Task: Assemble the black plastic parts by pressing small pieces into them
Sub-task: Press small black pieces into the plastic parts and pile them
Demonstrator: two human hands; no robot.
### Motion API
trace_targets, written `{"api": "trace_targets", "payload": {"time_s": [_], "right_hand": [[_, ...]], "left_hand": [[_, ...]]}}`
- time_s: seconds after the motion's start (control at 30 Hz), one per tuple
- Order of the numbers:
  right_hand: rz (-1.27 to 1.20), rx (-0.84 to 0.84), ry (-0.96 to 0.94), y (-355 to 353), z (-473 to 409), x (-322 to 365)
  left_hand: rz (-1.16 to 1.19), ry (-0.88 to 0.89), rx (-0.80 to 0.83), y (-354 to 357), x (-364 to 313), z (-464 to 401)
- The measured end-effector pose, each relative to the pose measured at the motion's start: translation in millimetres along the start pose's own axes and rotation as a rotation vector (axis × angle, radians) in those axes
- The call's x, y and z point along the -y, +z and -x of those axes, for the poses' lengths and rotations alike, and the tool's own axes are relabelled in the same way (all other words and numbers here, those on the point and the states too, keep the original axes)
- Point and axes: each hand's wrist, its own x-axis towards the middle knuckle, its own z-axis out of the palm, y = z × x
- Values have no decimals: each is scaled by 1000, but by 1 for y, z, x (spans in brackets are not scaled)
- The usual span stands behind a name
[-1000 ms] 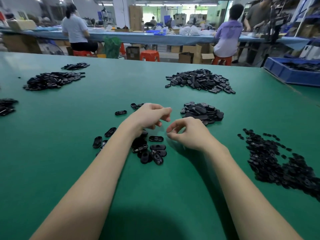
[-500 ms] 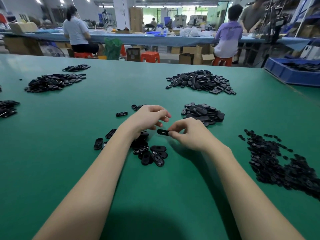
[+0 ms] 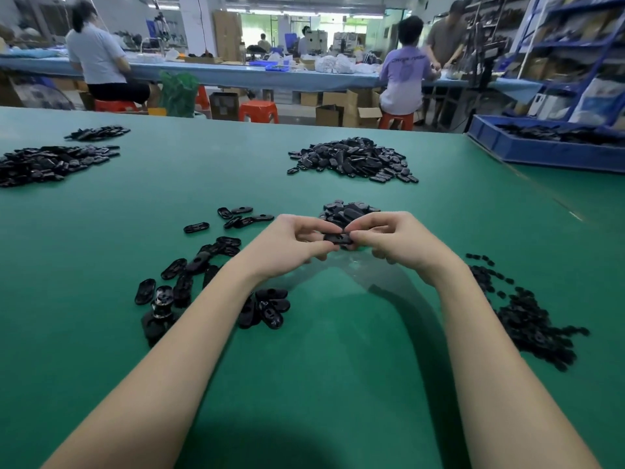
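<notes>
Black plastic part [image 3: 336, 238] is now pinched at both ends, the left hand [image 3: 292, 243] and right hand [image 3: 394, 240] each closing fingers and thumb on it above the green counter [image 3: 338, 350]. Half a second ago only the right hand held it. Just behind it lies a small pile of parts [image 3: 350, 211]; loose parts [image 3: 189, 275] are scattered to its left.

Both bare forearms reach forward and converge at the centre. The left hand [image 3: 291, 242] and right hand [image 3: 394, 240] meet fingertip to fingertip, wrists slightly raised, thumbs and forefingers curled and pinching inward, the remaining fingers [image 3: 380, 254] tucked loosely underneath the palms.
</notes>
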Motion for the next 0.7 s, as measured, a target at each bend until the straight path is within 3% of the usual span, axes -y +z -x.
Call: {"api": "trace_targets", "payload": {"time_s": [0.2, 0.33, 0.43, 0.57, 0.7], "right_hand": [[46, 3, 103, -22, 7, -6], [127, -179, 157, -39, 9, -15], [260, -292, 228, -53, 12, -27], [455, -358, 362, -61, 15, -40], [491, -360, 405, -61, 16, -40]], "left_hand": [[130, -24, -40, 26, -2, -4], [248, -72, -69, 44, 0, -5], [472, -134, -31, 52, 2, -6], [617, -231, 15, 58, 4, -7], [669, -269, 1, 62, 5, -8]]}}
